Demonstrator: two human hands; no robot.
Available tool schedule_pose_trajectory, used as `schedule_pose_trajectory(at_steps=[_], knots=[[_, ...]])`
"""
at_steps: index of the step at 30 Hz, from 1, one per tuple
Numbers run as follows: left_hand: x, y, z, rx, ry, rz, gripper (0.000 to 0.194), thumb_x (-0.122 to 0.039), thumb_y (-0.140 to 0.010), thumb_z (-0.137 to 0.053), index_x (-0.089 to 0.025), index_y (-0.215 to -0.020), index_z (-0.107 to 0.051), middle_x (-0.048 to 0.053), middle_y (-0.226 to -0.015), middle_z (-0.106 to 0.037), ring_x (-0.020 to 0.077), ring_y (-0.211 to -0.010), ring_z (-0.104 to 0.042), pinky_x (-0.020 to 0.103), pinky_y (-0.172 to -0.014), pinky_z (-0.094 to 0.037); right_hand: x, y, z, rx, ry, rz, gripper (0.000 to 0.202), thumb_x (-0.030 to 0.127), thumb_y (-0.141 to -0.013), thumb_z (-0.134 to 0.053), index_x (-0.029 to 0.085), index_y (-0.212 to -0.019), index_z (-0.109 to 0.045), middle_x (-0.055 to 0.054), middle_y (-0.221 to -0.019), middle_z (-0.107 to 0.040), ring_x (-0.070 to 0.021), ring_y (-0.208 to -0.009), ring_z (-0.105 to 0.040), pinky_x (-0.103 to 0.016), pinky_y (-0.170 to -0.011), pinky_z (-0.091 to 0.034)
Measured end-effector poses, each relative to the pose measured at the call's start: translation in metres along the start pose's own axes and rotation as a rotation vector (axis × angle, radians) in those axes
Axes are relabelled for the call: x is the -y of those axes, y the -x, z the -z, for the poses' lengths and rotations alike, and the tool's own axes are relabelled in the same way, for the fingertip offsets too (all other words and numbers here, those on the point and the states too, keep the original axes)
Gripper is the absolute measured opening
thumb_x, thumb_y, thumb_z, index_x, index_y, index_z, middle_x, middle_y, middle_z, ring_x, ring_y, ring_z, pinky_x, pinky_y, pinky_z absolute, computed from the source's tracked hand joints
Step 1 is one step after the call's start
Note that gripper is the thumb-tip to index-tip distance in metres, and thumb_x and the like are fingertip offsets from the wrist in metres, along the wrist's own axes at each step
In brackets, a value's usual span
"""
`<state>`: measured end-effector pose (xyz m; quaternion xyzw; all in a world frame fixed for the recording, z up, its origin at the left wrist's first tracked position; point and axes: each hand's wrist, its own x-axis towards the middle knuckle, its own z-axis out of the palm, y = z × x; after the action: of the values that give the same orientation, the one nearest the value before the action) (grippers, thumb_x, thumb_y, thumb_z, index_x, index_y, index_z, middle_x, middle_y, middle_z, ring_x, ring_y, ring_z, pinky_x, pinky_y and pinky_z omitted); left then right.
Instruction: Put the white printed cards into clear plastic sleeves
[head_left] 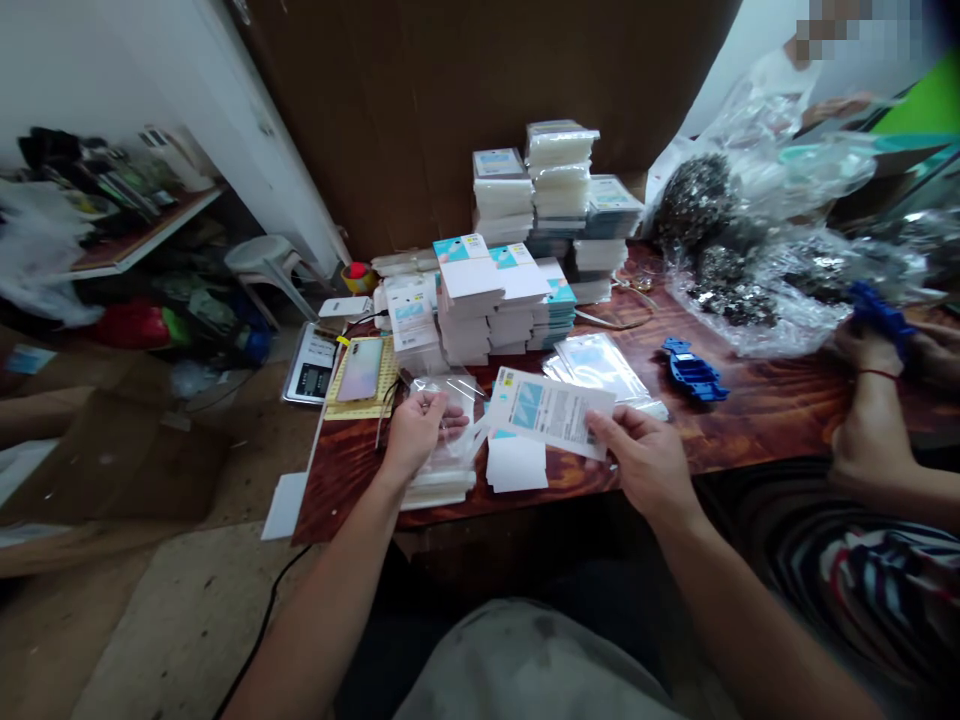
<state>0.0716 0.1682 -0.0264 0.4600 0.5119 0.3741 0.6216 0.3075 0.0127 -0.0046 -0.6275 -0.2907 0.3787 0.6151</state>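
My right hand [646, 455] pinches the right end of a printed card [551, 408], white with a blue picture and small text. Its left end reaches toward a clear plastic bag [459, 395]. The fingers of my left hand [420, 430] are closed on that bag, just above a pile of clear bags [441, 490] at the table edge. Whether the card's tip is inside the bag, I cannot tell. Under the card lies a small stack of white cards [517, 465]. Several filled packets [600, 370] lie behind my right hand.
Tall stacks of cards [471, 300] and packed bags [559, 180] stand at the back. A phone [360, 370] and a scale [310, 365] are on the left. A blue plastic part [694, 370] and bagged metal pieces [735, 285] lie right, near a co-worker's hands [870, 350].
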Motion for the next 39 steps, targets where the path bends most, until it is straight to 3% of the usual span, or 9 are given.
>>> schedule_pose_trajectory(at_steps=[3,6,11,15,23,26,30,32,39], knots=[[0.001,0.0,-0.002,0.045,0.029,0.034,0.03,-0.042,-0.086,-0.067,-0.016,-0.087,-0.052,0.011,-0.08,-0.074,0.022,-0.07,-0.074,0.035,-0.065,-0.06,-0.011,0.004,-0.015,0.129,-0.084,-0.171,0.038,0.048,-0.074,-0.078,0.019,-0.071,-0.055,0.005,-0.05,-0.057,-0.0094,-0.033,-0.05,-0.017,-0.028,-0.037],[0.006,-0.002,-0.001,0.075,0.011,0.033,0.03,-0.044,-0.086,-0.066,-0.017,-0.088,-0.052,0.008,-0.078,-0.073,0.0209,-0.068,-0.073,0.035,-0.064,-0.06,-0.018,0.003,-0.026,0.182,-0.044,-0.235,0.038,0.049,-0.074,-0.077,0.019,-0.072,-0.053,0.006,-0.047,-0.055,-0.0094,-0.033,-0.051,-0.015,-0.027,-0.035],[0.011,-0.003,0.0,0.073,-0.045,0.014,0.033,-0.049,-0.081,-0.068,-0.018,-0.087,-0.055,0.004,-0.075,-0.071,0.0176,-0.064,-0.07,0.029,-0.058,-0.057,-0.027,0.001,-0.047,0.07,-0.076,-0.197,0.039,0.053,-0.075,-0.074,0.019,-0.079,-0.055,0.005,-0.055,-0.06,-0.0115,-0.037,-0.058,-0.019,-0.031,-0.047],[0.007,0.0,0.0,0.091,0.088,0.036,0.036,-0.05,-0.077,-0.072,-0.019,-0.087,-0.057,-0.001,-0.069,-0.066,0.0147,-0.059,-0.064,0.028,-0.056,-0.055,-0.034,0.007,-0.069,0.014,-0.152,-0.097,0.039,0.053,-0.077,-0.072,0.019,-0.082,-0.054,0.004,-0.056,-0.063,-0.0142,-0.04,-0.062,-0.023,-0.036,-0.053],[0.0,0.005,0.001,0.164,0.193,0.071,0.036,-0.045,-0.071,-0.078,-0.016,-0.086,-0.064,0.005,-0.074,-0.072,0.019,-0.065,-0.068,0.03,-0.062,-0.056,-0.038,0.007,-0.095,-0.132,-0.231,-0.056,0.039,0.054,-0.08,-0.07,0.021,-0.085,-0.052,0.001,-0.066,-0.071,-0.0179,-0.044,-0.066,-0.028,-0.041,-0.057],[-0.002,0.007,-0.001,0.183,0.226,0.057,0.035,-0.041,-0.071,-0.079,-0.015,-0.091,-0.068,0.005,-0.079,-0.074,0.0186,-0.068,-0.068,0.029,-0.063,-0.055,-0.038,0.004,-0.099,-0.032,-0.152,-0.071,0.039,0.056,-0.081,-0.067,0.019,-0.085,-0.057,0.0,-0.058,-0.068,-0.0179,-0.044,-0.066,-0.024,-0.037,-0.051],[0.0,0.007,0.001,0.21,0.222,0.025,0.037,-0.04,-0.075,-0.078,-0.013,-0.099,-0.069,0.008,-0.092,-0.076,0.0206,-0.082,-0.07,0.03,-0.074,-0.056,-0.032,0.003,-0.089,0.329,-0.031,-0.157,0.042,0.054,-0.077,-0.071,0.013,-0.083,-0.068,-0.004,-0.063,-0.07,-0.0131,-0.045,-0.063,-0.017,-0.035,-0.045],[0.002,0.006,0.004,0.243,0.191,0.021,0.039,-0.042,-0.076,-0.077,-0.013,-0.101,-0.07,0.009,-0.094,-0.076,0.0229,-0.088,-0.071,0.033,-0.08,-0.055,-0.029,0.003,-0.084,0.43,-0.046,-0.21,0.039,0.051,-0.075,-0.075,0.012,-0.079,-0.069,-0.004,-0.063,-0.07,-0.0104,-0.044,-0.06,-0.017,-0.037,-0.045],[0.005,0.009,0.012,0.45,0.14,0.125,0.043,-0.05,-0.083,-0.069,-0.012,-0.104,-0.071,0.014,-0.108,-0.074,0.0261,-0.101,-0.069,0.038,-0.094,-0.051,-0.029,-0.001,-0.116,0.233,-0.262,-0.329,0.032,0.043,-0.075,-0.077,0.016,-0.069,-0.061,-0.004,-0.061,-0.07,-0.013,-0.046,-0.063,-0.023,-0.043,-0.055]])
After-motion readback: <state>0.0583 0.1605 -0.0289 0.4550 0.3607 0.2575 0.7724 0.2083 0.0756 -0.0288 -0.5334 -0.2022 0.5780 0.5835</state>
